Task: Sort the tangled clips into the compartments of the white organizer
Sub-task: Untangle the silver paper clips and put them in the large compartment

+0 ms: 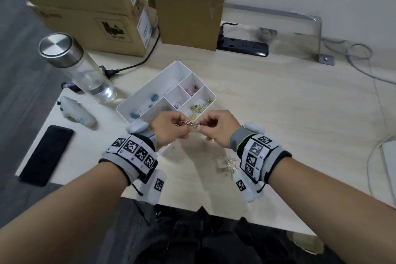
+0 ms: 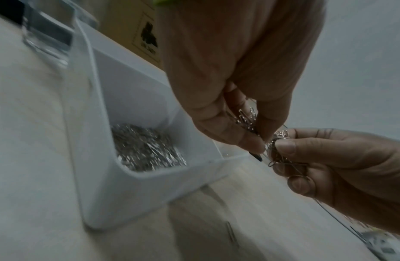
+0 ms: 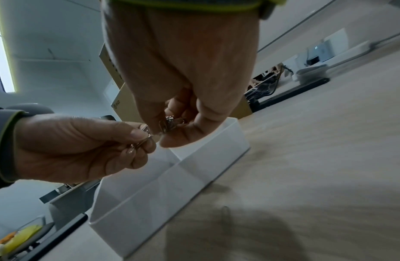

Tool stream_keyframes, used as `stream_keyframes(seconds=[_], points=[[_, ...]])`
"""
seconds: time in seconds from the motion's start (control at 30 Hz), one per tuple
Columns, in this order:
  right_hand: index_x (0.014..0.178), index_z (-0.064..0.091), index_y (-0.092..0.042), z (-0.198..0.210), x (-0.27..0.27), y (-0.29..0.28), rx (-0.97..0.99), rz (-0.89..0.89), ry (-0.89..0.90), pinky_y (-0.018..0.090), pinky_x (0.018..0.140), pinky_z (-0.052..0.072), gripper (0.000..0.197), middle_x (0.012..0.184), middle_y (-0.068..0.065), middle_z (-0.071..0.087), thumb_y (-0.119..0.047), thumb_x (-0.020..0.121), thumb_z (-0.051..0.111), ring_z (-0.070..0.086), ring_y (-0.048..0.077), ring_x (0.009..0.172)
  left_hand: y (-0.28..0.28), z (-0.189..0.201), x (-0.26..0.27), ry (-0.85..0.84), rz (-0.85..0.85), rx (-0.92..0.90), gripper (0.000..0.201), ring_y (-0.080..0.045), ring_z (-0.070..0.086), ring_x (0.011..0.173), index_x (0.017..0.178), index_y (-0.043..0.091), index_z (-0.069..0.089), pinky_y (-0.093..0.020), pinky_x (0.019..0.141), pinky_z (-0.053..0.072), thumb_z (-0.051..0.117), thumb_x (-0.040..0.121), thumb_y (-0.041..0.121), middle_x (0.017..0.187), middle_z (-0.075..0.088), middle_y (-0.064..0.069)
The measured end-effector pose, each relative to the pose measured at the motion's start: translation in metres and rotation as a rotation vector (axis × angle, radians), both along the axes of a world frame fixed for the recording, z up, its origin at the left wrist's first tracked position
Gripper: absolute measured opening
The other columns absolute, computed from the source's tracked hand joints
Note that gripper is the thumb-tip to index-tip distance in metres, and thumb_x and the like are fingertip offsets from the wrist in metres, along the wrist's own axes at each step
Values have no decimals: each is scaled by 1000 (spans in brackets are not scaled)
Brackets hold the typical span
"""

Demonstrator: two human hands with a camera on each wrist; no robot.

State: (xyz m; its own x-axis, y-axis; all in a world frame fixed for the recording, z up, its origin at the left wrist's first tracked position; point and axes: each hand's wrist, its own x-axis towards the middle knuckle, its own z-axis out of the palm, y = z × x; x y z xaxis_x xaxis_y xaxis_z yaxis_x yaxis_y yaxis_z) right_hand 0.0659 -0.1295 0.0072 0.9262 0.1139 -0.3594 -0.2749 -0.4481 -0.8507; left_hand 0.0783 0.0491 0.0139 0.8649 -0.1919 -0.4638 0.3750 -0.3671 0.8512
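The bench (image 1: 278, 103) carries the white organizer (image 1: 137, 94) just beyond both hands, its near end partly hidden behind them. Judging by what lies in it, much of the sorting looks done: blue binder clips (image 1: 135, 113) sit in the long compartment beyond the left hand, pink ones (image 1: 191, 90) in a small far compartment, yellow-green ones (image 1: 198, 108) in the compartment beyond the right hand, and a heap of silver paper clips (image 2: 147, 150) fills the near corner below the left hand, as the left wrist view shows. Still to do: a loose pile of paper clips (image 1: 226, 165) lies on the bench just behind the right wrist, and a single clip (image 3: 226, 211) lies on the bench beside the organizer. The left hand (image 1: 169, 128) and right hand (image 1: 218, 128) meet above the organizer's near edge, each with thumb and fingers pinching one end of a tangled bunch of paper clips (image 1: 189, 124) stretched between them. I judge they are pulling it apart, so this bunch is not yet sorted.
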Motion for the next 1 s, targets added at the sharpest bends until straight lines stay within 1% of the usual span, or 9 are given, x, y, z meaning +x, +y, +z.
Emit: stream_keyframes(seconds=[0.1,0.23,0.3,0.47,0.6,0.7,0.8,0.9,1.0], points=[[66,60,-18,7,16,33,18,39,19,30,54,53,20,63,-3,57,-7,78,72,55,14,52,26,10,8,-34,33,59,11,-10,63,51,78,9,66,-22,55,55,74,76,1,64,68,-5],[64,62,-23,2,33,64,-50,44,11,44,70,59,19,64,-3,62,-14,73,76,59,18,60,49,7,17,-91,79,174,15,-23,67,63,73,15,65,-28,63,54,75,75,4,74,70,-17],[68,64,-23,1,38,76,-94,63,34,44,78,58,15,70,-2,65,-18,71,78,61,18,67,56,4,19,-177,-11,355,9,-21,66,66,79,14,70,-31,66,55,76,74,12,77,73,-11],[97,73,-18,0,40,85,-213,123,65,28,94,49,17,98,1,72,-17,81,70,65,17,93,63,-3,22,-254,-271,627,23,-15,70,81,99,23,74,-33,79,57,72,76,25,91,75,2],[68,65,-27,-2,40,74,-171,29,31,38,86,55,21,71,-5,64,-12,82,66,63,19,75,64,-3,25,-337,-181,632,6,-15,66,69,80,25,73,-31,69,56,69,77,28,70,67,10],[70,64,-25,-1,39,53,-186,-45,-25,31,80,53,15,69,-8,63,-15,80,67,61,15,71,53,2,20,-397,-133,569,8,-14,61,63,76,23,70,-25,62,49,69,79,30,62,59,13],[80,67,-25,-2,29,22,-285,-94,-57,21,77,43,6,82,-8,66,-21,82,65,60,12,78,34,0,9,-429,-176,449,8,-11,61,67,85,27,68,-27,68,52,67,80,32,74,64,12],[84,64,-29,-9,9,-9,-416,-20,-7,19,73,39,4,85,-9,65,-26,83,63,61,15,81,6,-16,-9,-346,-367,410,26,-12,60,73,106,25,64,-31,76,53,66,81,29,84,63,10],[95,66,-26,-17,-16,-36,-535,63,89,22,75,42,12,89,-8,63,-28,83,65,62,19,87,-18,-35,-20,-296,-547,500,50,-19,62,97,127,26,50,-36,88,52,67,80,34,115,60,1]])
